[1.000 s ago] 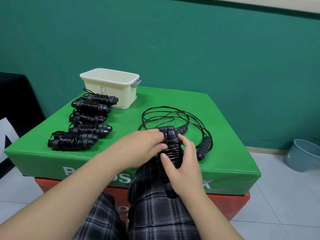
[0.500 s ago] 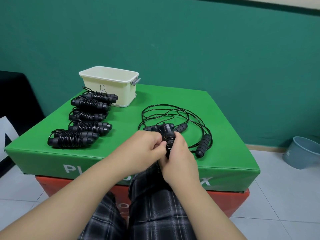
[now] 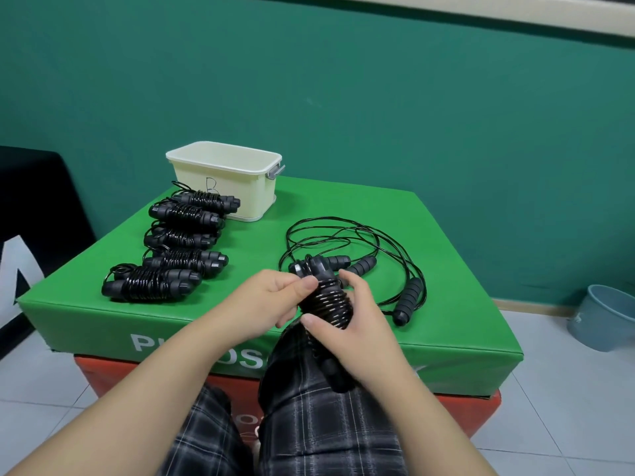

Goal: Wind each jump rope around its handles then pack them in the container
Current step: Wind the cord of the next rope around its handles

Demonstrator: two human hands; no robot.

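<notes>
My right hand (image 3: 357,328) grips a wound black jump rope (image 3: 328,304) by its paired handles, coils showing between thumb and fingers. My left hand (image 3: 271,300) pinches the bundle's upper end, at the handle caps. Loose jump ropes (image 3: 347,242) lie in loops on the green mat (image 3: 446,269) behind my hands, with a foam handle (image 3: 407,300) at the right. Several wound rope bundles (image 3: 171,249) sit in a row on the mat's left side. A cream container (image 3: 223,180) stands open at the far left of the mat.
The green mat tops a red block (image 3: 474,417). A blue-grey bucket (image 3: 604,317) stands on the tiled floor at the right. My plaid-clad legs (image 3: 309,424) are under my hands. A green wall rises behind.
The wound bundle has tilted back so its coils show again under my right hand. My left hand still pinches the top end.
</notes>
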